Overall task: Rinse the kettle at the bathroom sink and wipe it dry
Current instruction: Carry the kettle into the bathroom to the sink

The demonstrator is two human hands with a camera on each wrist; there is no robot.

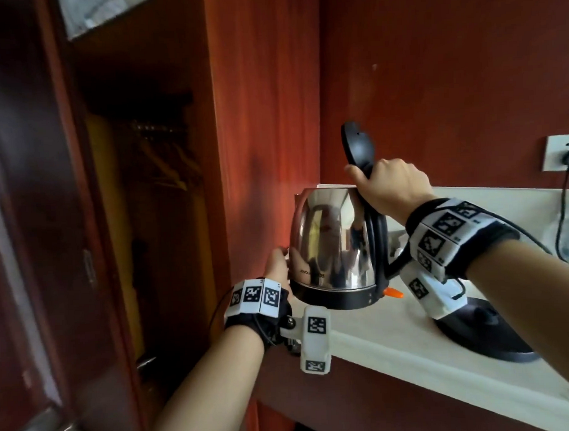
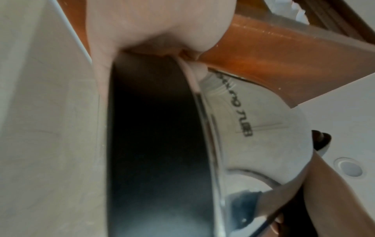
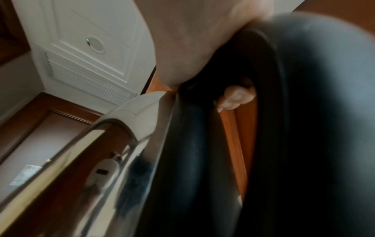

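Note:
A stainless steel kettle [image 1: 329,246] with a black base ring hangs in the air over the left end of a white counter [image 1: 378,347]. Its black lid [image 1: 359,145] stands open, tipped up. My right hand [image 1: 388,186] grips the black handle [image 3: 192,144] near its top, and one fingertip [image 3: 233,97] shows curled round it. My left hand [image 1: 277,267] holds the kettle's lower left side, thumb on the steel body [image 2: 253,128] and palm against the black base [image 2: 158,144]. An orange switch [image 1: 394,292] sticks out under the handle.
The kettle's black power base [image 1: 487,334] sits on the counter to the right, its cord running up to a wall socket [image 1: 565,155]. Red-brown wood panels stand behind. An open dark wardrobe [image 1: 140,188] with hangers is on the left.

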